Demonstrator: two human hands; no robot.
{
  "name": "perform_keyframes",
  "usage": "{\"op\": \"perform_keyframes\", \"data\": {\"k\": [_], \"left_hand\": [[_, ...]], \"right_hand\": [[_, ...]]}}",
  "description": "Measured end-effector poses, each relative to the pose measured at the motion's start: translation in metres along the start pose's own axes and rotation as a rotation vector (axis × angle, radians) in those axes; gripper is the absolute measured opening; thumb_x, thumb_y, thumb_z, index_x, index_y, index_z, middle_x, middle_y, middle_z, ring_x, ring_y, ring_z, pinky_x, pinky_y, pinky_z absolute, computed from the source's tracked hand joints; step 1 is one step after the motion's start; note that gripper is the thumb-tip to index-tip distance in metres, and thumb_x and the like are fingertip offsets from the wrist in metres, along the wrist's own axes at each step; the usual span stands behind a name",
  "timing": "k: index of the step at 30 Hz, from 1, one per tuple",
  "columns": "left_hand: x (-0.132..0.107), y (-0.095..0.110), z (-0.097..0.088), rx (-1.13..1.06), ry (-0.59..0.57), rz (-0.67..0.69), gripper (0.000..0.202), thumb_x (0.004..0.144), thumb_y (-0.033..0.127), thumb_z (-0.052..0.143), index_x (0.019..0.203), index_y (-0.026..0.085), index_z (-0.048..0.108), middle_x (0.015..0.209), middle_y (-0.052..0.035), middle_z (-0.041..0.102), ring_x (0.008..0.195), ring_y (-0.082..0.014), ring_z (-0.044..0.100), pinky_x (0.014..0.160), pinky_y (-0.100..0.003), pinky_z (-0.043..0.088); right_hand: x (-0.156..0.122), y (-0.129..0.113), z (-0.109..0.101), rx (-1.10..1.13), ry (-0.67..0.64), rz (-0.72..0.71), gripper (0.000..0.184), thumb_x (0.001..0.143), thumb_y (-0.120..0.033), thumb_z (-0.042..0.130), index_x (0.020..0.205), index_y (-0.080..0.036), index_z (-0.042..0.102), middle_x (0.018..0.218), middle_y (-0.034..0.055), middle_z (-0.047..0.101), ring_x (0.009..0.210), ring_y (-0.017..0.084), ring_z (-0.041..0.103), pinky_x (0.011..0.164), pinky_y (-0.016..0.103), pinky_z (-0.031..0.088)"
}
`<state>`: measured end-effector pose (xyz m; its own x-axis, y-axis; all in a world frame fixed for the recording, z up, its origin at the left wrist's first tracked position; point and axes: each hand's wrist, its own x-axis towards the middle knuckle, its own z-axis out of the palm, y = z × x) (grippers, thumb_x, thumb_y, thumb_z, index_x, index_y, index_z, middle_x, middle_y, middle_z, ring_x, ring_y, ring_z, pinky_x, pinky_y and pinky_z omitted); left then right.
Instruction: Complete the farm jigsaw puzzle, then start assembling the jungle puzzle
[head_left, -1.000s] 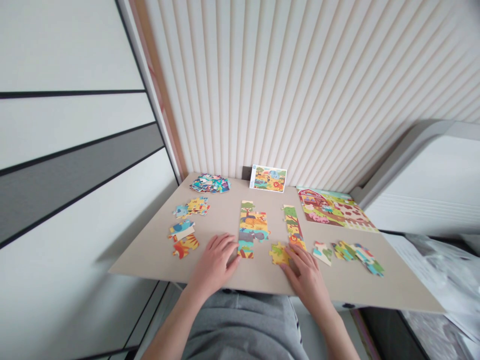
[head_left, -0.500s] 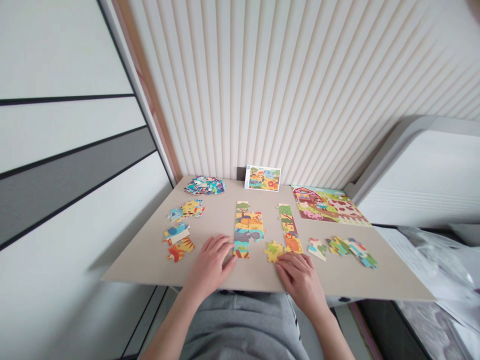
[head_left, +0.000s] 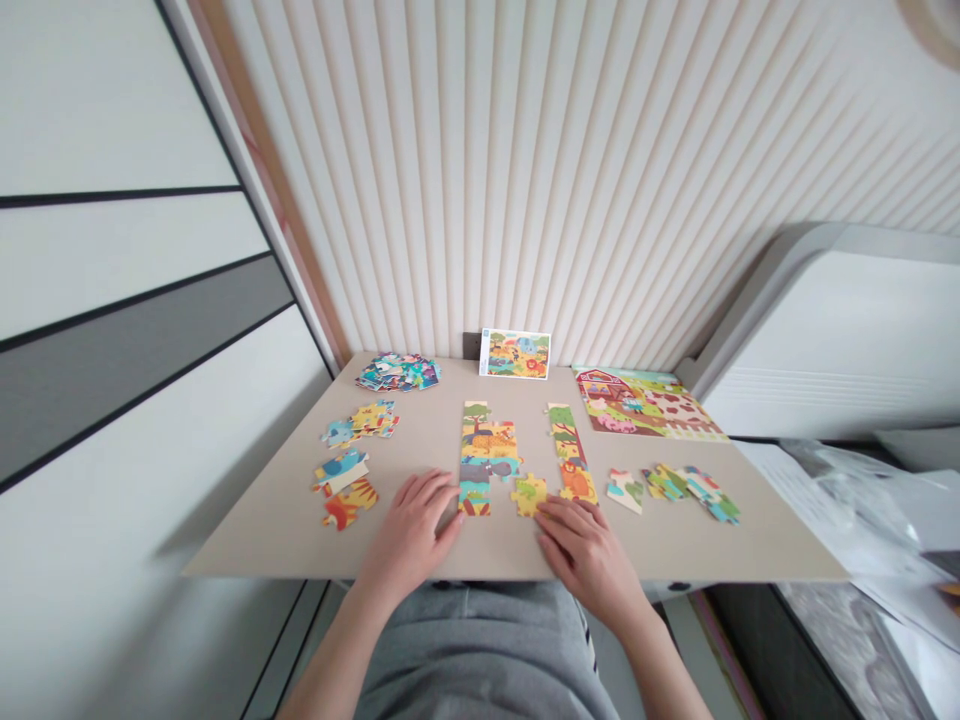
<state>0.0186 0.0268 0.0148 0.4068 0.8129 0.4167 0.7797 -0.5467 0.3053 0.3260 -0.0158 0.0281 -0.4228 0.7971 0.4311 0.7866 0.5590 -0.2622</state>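
On the table, my left hand (head_left: 415,527) lies palm down with fingers stretched out. Its fingertips are at the left edge of a joined puzzle section (head_left: 487,440) with a tree, a leopard, a hippo and a crocodile. My right hand (head_left: 585,548) has its fingertips on the lower right of a yellow puzzle piece (head_left: 529,493) with a green shape on it. That piece lies just right of the joined section, with a small gap between them. Behind the right fingers stands a joined puzzle strip (head_left: 568,445) with a tree and a lion; its lower end is close to the hand.
A picture card (head_left: 515,354) leans on the back wall. Loose pieces (head_left: 345,490) lie at left, below a pile of blue-purple pieces (head_left: 399,371). On the right are more loose pieces (head_left: 694,490) and a farm picture (head_left: 645,405).
The yellow piece has slid a little left under my right fingertips, nearer the joined section. My left hand stays beside that section. The whole view has shifted slightly.
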Motion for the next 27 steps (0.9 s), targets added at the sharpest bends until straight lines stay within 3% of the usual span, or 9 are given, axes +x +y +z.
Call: {"op": "perform_keyframes", "data": {"k": [8, 27], "left_hand": [[0.000, 0.000, -0.001, -0.003, -0.013, -0.013, 0.027, 0.098, 0.027, 0.058, 0.124, 0.026, 0.063, 0.135, -0.0080, 0.064, 0.134, -0.0286, 0.054, 0.117, -0.054, 0.041], [0.000, -0.002, 0.002, 0.008, 0.020, 0.013, 0.026, 0.098, 0.030, 0.058, 0.123, 0.026, 0.063, 0.134, -0.0081, 0.064, 0.132, -0.0293, 0.055, 0.115, -0.054, 0.043]], "right_hand": [[-0.020, 0.000, 0.018, -0.054, 0.229, 0.139, 0.018, 0.098, -0.022, 0.054, 0.092, -0.025, 0.071, 0.094, 0.0077, 0.074, 0.084, 0.023, 0.067, 0.079, 0.041, 0.051], [-0.019, -0.005, 0.017, -0.085, 0.201, 0.155, 0.018, 0.099, -0.022, 0.052, 0.091, -0.025, 0.067, 0.093, 0.0071, 0.072, 0.085, 0.023, 0.064, 0.078, 0.039, 0.049]]}}
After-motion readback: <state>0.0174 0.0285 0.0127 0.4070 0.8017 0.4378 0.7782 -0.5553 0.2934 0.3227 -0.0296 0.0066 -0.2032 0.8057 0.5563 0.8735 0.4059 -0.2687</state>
